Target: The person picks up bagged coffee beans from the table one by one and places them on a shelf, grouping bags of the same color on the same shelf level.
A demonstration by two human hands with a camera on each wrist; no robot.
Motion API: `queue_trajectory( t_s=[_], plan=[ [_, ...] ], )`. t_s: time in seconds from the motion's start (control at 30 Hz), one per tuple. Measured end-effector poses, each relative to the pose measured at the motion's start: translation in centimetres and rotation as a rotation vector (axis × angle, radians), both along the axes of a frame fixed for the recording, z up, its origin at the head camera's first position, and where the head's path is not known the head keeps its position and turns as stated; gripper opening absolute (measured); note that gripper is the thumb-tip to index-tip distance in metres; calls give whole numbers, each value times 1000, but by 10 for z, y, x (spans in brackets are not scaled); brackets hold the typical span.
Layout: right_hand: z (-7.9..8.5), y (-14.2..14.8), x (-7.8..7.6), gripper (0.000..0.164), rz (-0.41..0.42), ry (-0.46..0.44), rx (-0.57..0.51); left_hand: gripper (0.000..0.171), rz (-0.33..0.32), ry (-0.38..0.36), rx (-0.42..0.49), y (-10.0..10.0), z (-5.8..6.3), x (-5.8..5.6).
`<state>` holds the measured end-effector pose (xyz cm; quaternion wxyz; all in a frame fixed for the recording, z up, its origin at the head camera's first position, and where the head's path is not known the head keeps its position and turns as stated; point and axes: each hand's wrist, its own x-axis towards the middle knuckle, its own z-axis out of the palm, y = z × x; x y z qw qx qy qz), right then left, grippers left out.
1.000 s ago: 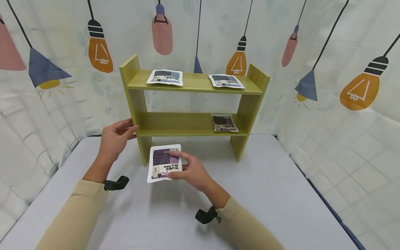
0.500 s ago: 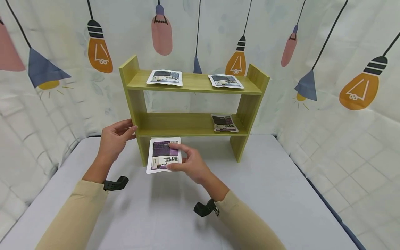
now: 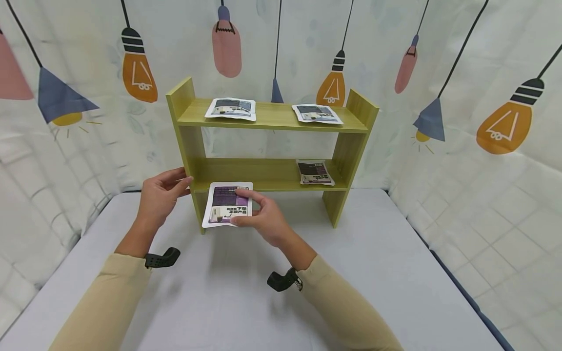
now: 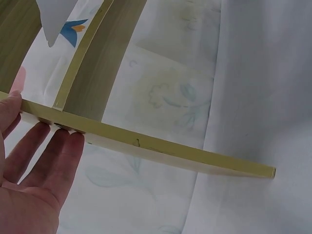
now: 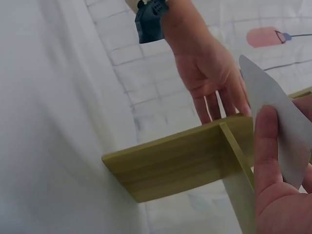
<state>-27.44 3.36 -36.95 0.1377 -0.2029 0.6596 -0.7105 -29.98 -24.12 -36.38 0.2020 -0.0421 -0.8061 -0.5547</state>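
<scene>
A two-tier, yellow-green wooden shelf (image 3: 263,187) stands on the table. My left hand (image 3: 160,197) holds its left side panel (image 4: 161,145), thumb at the front edge and fingertips against the outer face. My right hand (image 3: 270,219) pinches a flat white-edged pouch (image 3: 227,202) with purple and cream print, thumb on the near part and fingers toward the far part. This pouch is raised in front of the lower tier's left end, overlapping its front edge in the head view. Its plain pale back (image 5: 278,117) shows in the right wrist view.
On the upper tier lie a left pouch (image 3: 231,108) and a right pouch (image 3: 318,114), both with blue-grey print. A dark-printed pouch (image 3: 315,172) lies at the lower tier's right end. Behind the white-covered table (image 3: 373,273) hangs a patterned curtain (image 3: 281,44).
My right hand has lifted the pouch upward and toward the shelf, from below the lower tier to its front edge. The left hand has stayed at the side panel.
</scene>
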Motion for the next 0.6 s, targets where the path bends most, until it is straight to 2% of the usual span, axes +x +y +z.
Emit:
queue_trajectory(
  t_s=[0.37,0.6],
  plan=[
    [3,-4,-11,72,-4,-29,-73,54,-8,-16,8,-1,-1,0],
    [3,-5,-17,72,-21,-50,-66,54,0,-34,3,-2,-1,-1]
  ],
)
